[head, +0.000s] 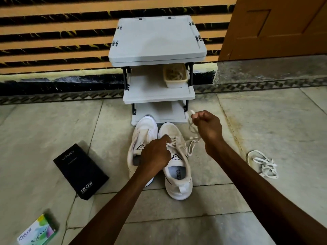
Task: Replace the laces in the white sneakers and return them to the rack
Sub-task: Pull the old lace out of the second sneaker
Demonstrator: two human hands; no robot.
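Two white sneakers stand side by side on the floor in front of the grey rack (159, 96). The left sneaker (143, 133) has no lace in it. The right sneaker (178, 175) still has a white lace (192, 145) in its upper eyelets. My left hand (155, 154) rests on the right sneaker's tongue area, fingers pinching the lace at the eyelets. My right hand (208, 128) is raised to the right of the shoe, shut on the free end of that lace, which loops down from it. A second white lace (263, 165) lies loose on the floor to the right.
A black phone box (80, 169) lies on the floor left of the sneakers, and a green and white packet (38, 230) is at the bottom left. A cream tub (175, 76) sits on the rack's middle shelf. A wooden door (276, 27) stands at the upper right.
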